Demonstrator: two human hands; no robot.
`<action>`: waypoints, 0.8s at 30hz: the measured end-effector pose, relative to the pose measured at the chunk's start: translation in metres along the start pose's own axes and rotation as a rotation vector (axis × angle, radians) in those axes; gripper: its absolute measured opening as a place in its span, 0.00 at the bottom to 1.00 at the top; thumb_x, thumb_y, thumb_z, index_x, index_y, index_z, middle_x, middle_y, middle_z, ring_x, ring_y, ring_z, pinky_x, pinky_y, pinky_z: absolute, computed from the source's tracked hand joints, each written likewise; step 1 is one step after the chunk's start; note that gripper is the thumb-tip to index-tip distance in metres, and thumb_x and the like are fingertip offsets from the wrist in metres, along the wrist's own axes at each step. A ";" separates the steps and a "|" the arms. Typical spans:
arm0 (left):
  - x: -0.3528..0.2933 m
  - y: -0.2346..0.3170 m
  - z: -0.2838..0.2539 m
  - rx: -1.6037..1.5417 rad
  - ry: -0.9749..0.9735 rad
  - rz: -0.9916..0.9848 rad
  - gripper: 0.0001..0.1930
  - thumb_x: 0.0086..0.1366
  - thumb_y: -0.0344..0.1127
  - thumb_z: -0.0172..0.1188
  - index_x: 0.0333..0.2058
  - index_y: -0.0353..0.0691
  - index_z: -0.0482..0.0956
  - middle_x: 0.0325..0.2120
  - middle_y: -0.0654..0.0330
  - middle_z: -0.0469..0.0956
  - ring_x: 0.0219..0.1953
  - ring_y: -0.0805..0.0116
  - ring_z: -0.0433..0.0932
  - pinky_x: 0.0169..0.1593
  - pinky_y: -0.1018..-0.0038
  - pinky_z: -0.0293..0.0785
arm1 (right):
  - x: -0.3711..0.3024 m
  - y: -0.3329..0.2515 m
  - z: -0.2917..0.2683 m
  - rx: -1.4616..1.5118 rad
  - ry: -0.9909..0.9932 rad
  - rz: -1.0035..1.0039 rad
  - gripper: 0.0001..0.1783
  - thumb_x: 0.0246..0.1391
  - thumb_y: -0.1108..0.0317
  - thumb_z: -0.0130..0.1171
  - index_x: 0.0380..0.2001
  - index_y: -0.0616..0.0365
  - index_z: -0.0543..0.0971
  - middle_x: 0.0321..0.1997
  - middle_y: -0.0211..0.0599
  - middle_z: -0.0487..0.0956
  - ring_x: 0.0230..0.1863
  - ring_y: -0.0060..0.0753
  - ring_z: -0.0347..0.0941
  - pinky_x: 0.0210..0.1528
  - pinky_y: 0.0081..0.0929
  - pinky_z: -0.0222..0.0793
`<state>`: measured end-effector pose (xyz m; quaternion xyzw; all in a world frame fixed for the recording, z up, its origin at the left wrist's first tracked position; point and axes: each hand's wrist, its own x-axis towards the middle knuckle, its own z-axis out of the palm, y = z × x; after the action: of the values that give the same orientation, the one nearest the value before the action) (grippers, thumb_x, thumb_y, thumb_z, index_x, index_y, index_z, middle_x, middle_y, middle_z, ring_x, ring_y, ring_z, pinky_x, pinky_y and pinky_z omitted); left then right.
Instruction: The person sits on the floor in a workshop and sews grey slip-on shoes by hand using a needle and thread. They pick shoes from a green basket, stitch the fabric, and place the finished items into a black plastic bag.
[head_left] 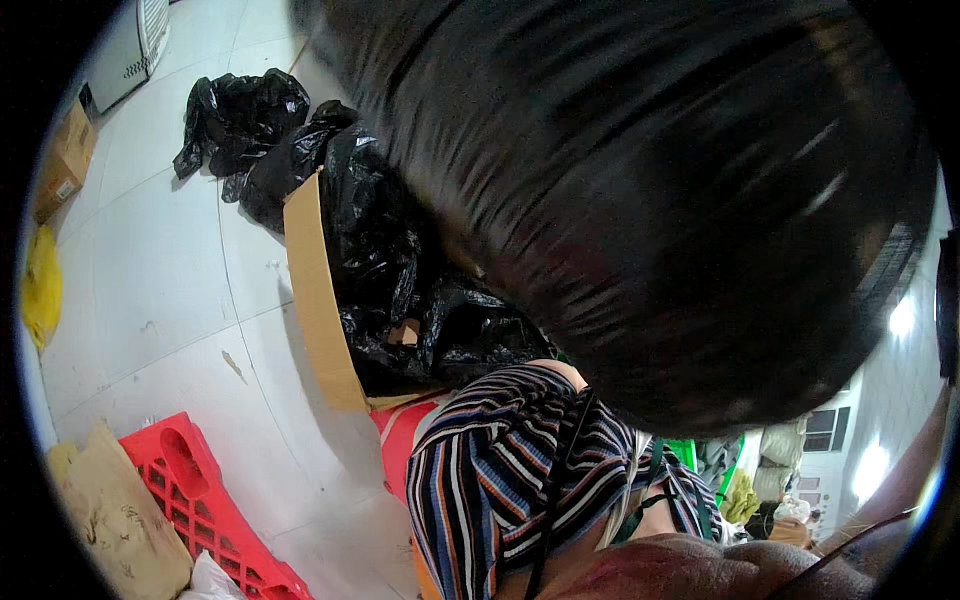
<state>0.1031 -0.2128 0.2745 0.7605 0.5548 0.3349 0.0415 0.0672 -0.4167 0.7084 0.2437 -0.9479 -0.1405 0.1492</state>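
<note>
A large, bulging black bag (640, 220) fills the upper right, very close, its stretched surface creased and partly blurred. Behind its left edge stands an open cardboard box (322, 290) with crumpled black plastic (375, 225) in it and hanging over its far side. A small brown piece (404, 333) lies on that plastic. Striped clothing (490, 460) shows below the bag. Neither my left hand nor my right hand can be seen; what the bag covers is hidden. Part of a bare arm (905, 480) shows at the lower right rim, without its hand.
More black plastic (245, 115) lies on the pale tiled floor (160, 250). At lower left are a red plastic crate (215, 500) and a stained flat board (120, 510). A yellow bag (41, 285) and a carton (68, 160) stand along the left.
</note>
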 end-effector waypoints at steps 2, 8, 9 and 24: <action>0.004 0.003 0.002 0.006 -0.002 0.008 0.07 0.53 0.43 0.64 0.27 0.50 0.81 0.26 0.61 0.79 0.30 0.57 0.82 0.27 0.59 0.76 | 0.030 -0.024 0.007 -0.023 -0.022 -0.129 0.15 0.51 0.72 0.57 0.44 0.58 0.79 0.39 0.43 0.81 0.43 0.41 0.80 0.43 0.38 0.77; 0.015 0.003 0.019 0.001 0.021 0.069 0.06 0.53 0.43 0.64 0.27 0.50 0.81 0.26 0.61 0.79 0.29 0.57 0.82 0.27 0.59 0.76 | 0.169 -0.084 0.093 -0.102 -0.047 -0.639 0.16 0.50 0.72 0.58 0.45 0.57 0.79 0.39 0.42 0.81 0.43 0.41 0.80 0.44 0.38 0.77; 0.016 0.003 0.021 -0.004 0.018 0.077 0.06 0.53 0.43 0.64 0.27 0.50 0.81 0.26 0.61 0.79 0.29 0.57 0.82 0.27 0.59 0.76 | 0.191 -0.092 0.107 -0.116 -0.046 -0.706 0.16 0.50 0.72 0.59 0.45 0.57 0.79 0.39 0.42 0.81 0.43 0.41 0.80 0.44 0.38 0.77; 0.023 0.002 0.029 -0.096 0.092 0.117 0.06 0.53 0.43 0.64 0.26 0.50 0.81 0.26 0.61 0.79 0.29 0.57 0.82 0.26 0.59 0.76 | 0.165 -0.190 0.296 0.308 -0.322 -1.057 0.07 0.50 0.68 0.61 0.34 0.50 0.83 0.34 0.36 0.83 0.41 0.41 0.81 0.42 0.36 0.77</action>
<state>0.1245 -0.1844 0.2636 0.7726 0.4940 0.3974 0.0326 -0.0952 -0.6025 0.4085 0.6790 -0.7176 -0.0917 -0.1248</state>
